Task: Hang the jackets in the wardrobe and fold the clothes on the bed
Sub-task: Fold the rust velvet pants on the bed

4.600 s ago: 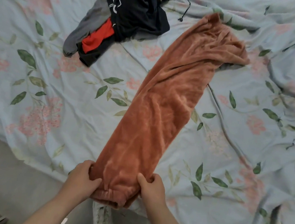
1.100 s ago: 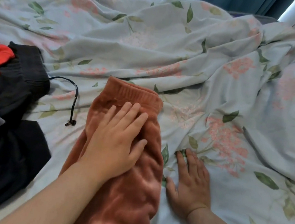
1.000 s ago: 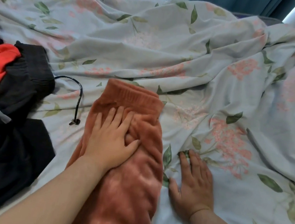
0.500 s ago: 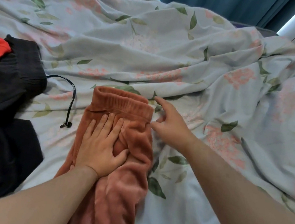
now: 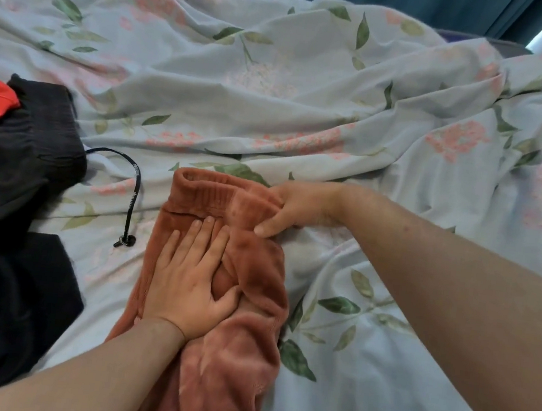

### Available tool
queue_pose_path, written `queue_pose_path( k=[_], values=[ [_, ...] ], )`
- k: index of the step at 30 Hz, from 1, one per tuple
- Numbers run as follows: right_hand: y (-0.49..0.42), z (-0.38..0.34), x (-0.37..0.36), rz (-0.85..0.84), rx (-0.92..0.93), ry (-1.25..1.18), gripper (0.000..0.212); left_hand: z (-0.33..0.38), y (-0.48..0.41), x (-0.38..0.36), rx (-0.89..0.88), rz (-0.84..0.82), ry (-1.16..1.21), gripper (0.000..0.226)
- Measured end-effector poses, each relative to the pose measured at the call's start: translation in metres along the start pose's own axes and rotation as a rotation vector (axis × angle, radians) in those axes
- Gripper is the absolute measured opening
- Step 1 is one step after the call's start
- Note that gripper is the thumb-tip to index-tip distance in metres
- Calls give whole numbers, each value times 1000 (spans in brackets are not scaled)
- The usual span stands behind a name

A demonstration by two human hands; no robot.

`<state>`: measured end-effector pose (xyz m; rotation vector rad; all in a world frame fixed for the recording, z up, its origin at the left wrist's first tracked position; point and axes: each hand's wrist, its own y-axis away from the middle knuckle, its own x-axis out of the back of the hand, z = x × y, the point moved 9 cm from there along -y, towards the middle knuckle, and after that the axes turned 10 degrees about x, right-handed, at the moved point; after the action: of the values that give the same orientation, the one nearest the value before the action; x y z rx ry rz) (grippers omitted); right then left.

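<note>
A heap of black clothing with a red-orange panel (image 5: 13,176) waits at the left edge of the floral-print pale blue duvet (image 5: 307,108), its dark drawstring cord (image 5: 133,189) trailing toward the rust-brown fleece trousers (image 5: 234,336) laid lengthwise at centre. The left hand (image 5: 189,284) lies flat and spread on the fleece just below the ribbed waistband, gripping nothing, pinning the cloth. To its right, the right hand (image 5: 299,208) pinches the waistband's right corner between thumb and fingers. The fold likely goes best if the flat palm holds firm as an anchor while the pinched corner is drawn taut and square, smoothing the bunched ridge beside the thumb before doubling over.
</note>
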<state>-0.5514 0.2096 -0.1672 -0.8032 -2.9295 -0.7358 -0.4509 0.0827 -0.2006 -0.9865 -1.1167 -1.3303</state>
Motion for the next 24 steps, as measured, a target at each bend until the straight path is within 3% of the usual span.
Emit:
queue_pose_path(
  k=[3, 6, 9, 12, 15, 17, 20, 24],
  values=[
    [18, 13, 27, 113, 5, -316, 11, 1, 0, 2, -13, 17, 8, 91],
    [26, 50, 30, 298, -138, -430, 8, 2, 0, 1, -20, 12, -1, 92],
    [19, 49, 36, 540, -222, -116, 5, 2, -1, 2, -23, 20, -4, 93],
    [32, 22, 36, 843, -185, 244, 32, 1, -1, 0, -21, 12, -6, 94],
    [69, -13, -18, 1087, 62, 653, 52, 3, 0, 1, -31, 18, -7, 88],
    [72, -3, -66, 976, 111, 665, 59, 3, 0, 3, -46, 41, 6, 75],
    [69, 51, -107, 757, -88, 696, 71, 3, -1, 4, -61, 60, 0, 68],
    [68, 69, -106, 804, -125, 812, 76, 3, -2, 0, -54, 32, 4, 76]
  ],
)
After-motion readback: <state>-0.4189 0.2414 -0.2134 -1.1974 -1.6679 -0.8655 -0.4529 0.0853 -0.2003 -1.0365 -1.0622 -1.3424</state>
